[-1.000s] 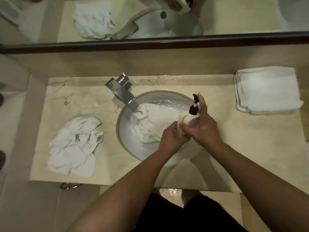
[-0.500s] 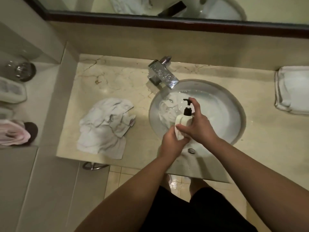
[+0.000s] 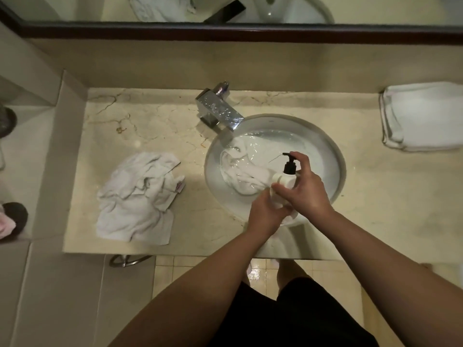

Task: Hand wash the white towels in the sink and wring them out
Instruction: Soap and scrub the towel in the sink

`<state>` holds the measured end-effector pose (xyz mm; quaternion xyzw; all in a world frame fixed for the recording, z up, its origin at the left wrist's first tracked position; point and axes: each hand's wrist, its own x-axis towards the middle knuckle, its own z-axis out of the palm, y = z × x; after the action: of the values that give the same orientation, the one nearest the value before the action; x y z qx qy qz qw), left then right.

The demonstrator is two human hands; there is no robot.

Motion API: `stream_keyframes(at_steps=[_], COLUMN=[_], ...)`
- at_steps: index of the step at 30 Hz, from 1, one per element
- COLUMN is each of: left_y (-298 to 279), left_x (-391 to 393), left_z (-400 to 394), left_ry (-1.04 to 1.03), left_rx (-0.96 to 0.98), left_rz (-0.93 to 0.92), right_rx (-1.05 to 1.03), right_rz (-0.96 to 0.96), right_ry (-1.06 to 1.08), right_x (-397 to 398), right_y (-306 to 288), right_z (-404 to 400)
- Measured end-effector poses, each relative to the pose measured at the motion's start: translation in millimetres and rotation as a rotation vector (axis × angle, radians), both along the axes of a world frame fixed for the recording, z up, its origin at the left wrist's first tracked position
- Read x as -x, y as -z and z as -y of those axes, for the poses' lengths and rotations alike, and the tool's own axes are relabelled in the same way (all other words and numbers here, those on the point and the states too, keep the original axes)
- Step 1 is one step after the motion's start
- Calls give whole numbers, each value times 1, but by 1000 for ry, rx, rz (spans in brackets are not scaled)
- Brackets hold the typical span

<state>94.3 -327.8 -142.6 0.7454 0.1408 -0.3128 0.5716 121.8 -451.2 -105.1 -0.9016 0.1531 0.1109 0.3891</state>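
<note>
A white towel [image 3: 246, 169] lies soaked in the water of the round white sink [image 3: 333, 156]. Over the sink's near side I hold a white soap bottle [image 3: 281, 182] with a black pump [image 3: 290, 165]. My left hand [image 3: 265, 214] grips the bottle's base from below. My right hand [image 3: 307, 190] wraps the bottle's side, its index finger resting on top of the pump. A crumpled white towel [image 3: 136, 199] lies on the counter to the left of the sink. A folded stack of white towels [image 3: 423, 116] sits at the counter's right end.
A chrome tap [image 3: 219, 110] stands behind the sink at its left. The marble counter [image 3: 150, 126] ends at a wall and a dark-framed mirror [image 3: 225, 33] behind. A lower ledge with dark objects [image 3: 15, 216] lies to the far left. Wet floor tiles [image 3: 255, 271] show below.
The camera view has shifted left and then settled, so the sink now sits right of centre. Both hands stay on the soap bottle over the sink with the finger on the pump.
</note>
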Motion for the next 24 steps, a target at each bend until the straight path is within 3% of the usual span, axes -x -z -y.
stream_keyframes(at_steps=[11, 17, 21, 24], left_y=[-13, -26, -35, -31], left_x=[-6, -52, -89, -111], left_z=[84, 117, 136, 155], left_ry=[124, 165, 264, 294], left_rx=[-4, -31, 61, 77], left_rz=[59, 162, 156, 137], right_rx=[-8, -354, -491, -480], right_rz=[96, 14, -81, -133], right_ry=[120, 323, 249, 179], right_x=[12, 0, -23, -48], right_y=[-15, -26, -30, -26], right_z=[87, 135, 180, 214])
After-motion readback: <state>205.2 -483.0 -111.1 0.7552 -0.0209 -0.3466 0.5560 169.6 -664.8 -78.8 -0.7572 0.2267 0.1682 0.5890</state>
